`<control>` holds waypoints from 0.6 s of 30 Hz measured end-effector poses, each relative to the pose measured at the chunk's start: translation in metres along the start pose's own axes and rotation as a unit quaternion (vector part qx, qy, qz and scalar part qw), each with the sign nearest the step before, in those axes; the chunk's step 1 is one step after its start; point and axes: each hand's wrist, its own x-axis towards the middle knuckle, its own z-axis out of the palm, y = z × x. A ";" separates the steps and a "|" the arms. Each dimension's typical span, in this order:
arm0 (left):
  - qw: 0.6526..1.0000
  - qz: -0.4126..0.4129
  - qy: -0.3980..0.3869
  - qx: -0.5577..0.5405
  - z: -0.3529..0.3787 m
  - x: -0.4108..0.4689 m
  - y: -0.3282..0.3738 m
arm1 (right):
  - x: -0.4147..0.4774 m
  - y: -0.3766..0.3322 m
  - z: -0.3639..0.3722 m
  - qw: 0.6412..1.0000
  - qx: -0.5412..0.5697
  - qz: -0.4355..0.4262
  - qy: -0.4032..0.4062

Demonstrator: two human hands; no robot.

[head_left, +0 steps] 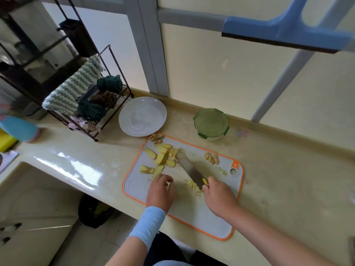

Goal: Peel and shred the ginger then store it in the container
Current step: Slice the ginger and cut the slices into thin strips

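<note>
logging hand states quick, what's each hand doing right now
Left hand: curled over the cutting board, cannot tell if it holds anything.
Right hand: grips the knife.

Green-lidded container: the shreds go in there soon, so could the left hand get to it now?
Probably, but awkwardly: the knife and ginger slices lie between the left hand and the container, so it must reach over them.

Knife in the right hand — ginger slices heaped on the board
</note>
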 end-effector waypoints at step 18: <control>0.989 -0.078 -0.092 0.089 -0.020 -0.009 -0.026 | -0.027 0.018 0.012 0.999 -0.046 0.021 -0.018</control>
